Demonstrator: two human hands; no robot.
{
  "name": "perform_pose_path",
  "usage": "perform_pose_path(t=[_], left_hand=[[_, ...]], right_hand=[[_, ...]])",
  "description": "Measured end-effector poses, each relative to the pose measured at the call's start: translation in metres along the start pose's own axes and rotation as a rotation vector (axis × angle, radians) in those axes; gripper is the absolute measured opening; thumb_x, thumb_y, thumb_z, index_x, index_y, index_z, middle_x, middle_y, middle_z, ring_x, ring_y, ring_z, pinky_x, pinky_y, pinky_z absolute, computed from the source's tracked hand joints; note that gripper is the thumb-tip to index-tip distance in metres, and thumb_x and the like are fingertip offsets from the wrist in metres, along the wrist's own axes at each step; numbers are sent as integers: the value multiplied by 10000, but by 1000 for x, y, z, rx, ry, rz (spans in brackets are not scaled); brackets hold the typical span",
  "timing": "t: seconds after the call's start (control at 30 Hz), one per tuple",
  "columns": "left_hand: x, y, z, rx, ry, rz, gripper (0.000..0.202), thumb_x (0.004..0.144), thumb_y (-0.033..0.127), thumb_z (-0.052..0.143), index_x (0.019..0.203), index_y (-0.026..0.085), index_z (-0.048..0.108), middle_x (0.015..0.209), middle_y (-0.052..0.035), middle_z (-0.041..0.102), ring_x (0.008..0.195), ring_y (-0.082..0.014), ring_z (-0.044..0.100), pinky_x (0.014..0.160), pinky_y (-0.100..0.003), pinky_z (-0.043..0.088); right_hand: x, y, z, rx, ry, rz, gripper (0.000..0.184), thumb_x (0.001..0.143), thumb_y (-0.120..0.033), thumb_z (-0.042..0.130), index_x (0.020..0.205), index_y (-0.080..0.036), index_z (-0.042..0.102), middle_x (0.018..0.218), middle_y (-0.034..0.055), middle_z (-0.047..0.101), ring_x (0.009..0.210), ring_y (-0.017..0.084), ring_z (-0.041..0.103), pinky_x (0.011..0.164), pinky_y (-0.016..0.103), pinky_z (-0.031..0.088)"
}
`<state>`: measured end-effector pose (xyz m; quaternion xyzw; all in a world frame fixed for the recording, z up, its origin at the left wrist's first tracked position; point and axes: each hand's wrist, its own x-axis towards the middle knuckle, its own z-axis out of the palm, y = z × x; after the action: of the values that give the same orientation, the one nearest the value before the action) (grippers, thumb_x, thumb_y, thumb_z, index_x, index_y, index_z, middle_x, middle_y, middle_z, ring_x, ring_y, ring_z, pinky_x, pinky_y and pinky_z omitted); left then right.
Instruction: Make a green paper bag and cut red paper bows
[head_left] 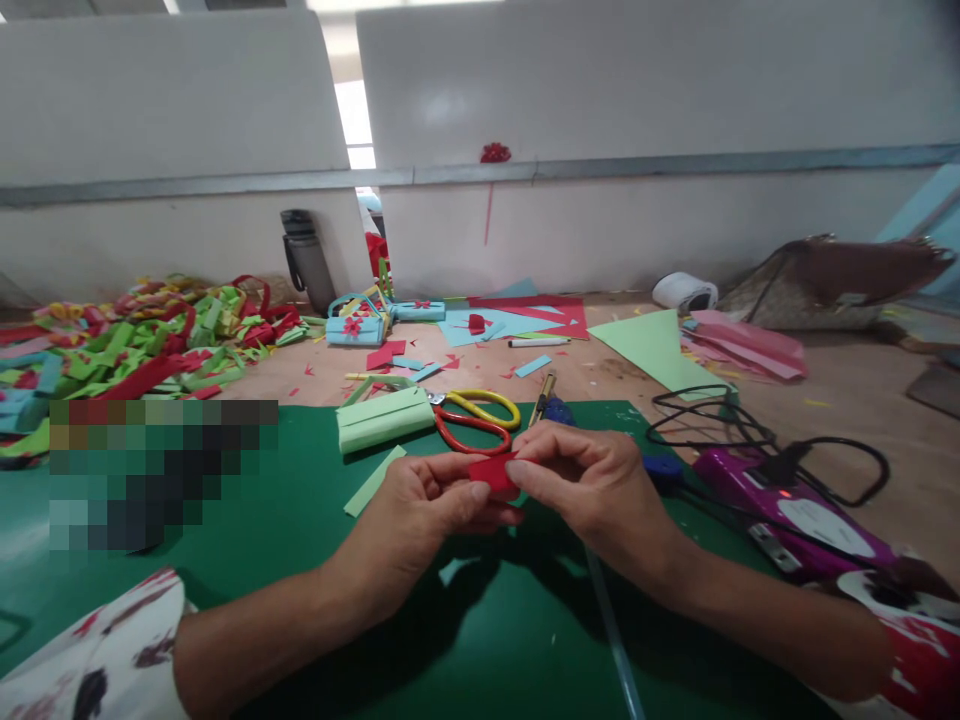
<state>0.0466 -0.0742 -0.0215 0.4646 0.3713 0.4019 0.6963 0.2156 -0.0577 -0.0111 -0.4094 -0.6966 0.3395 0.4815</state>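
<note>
Between my two hands is a small piece of red paper point(491, 471), held above a green cutting mat point(285, 620). My left hand point(435, 495) pinches its left side between thumb and fingers. On its right side, the thumb and fingertips of my right hand point(581, 475) are closed on the same piece. Just beyond lie scissors point(480, 418) with one yellow and one red handle. A light green folded paper purse point(386, 418) rests beside them, and a green paper strip point(375, 482) lies near my left hand. A clear glue stick point(611, 630) lies below my right hand.
Purple power box point(787, 510) with black cables stands at right. Blue paper purses point(356, 330), a dark bottle point(306, 260) and a heap of coloured paper pieces point(180, 340) lie further back. A light green sheet point(649, 350) and a handbag point(817, 285) are at back right.
</note>
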Motion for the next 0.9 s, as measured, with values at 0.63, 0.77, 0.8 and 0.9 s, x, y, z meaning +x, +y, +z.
perform_pose_path(t=[0.63,0.77,0.8,0.9], left_hand=[[0,1,4,15,19,-55,250,785,301,631,954,129,698,850,-85,716,786,-192,676,796,-323,504],[0,2,5,19,17,-55,246,792,315,622,945,140,701,841,-75,716,781,-185,676,798,-321,501],[0,2,5,22,16,-55,244,793,318,620,944,143,702,842,-73,716,783,-185,676,793,-317,502],[0,1,6,34,14,-55,243,797,326,615,942,152,702,843,-69,717,790,-186,678,781,-306,504]], right_hand=[[-1,-3,0,-55,-23,84,146,715,-155,590,570,-166,577,594,-4,599,569,120,546,517,204,444],[-1,-4,0,-70,-26,86,148,723,-152,591,575,-161,577,592,-11,596,567,109,542,518,190,433],[-1,-4,0,-75,-27,83,150,723,-148,591,575,-160,576,588,-14,593,561,105,539,515,186,428],[0,-4,0,-96,-30,70,159,724,-133,586,568,-161,568,576,-23,586,544,95,532,509,180,418]])
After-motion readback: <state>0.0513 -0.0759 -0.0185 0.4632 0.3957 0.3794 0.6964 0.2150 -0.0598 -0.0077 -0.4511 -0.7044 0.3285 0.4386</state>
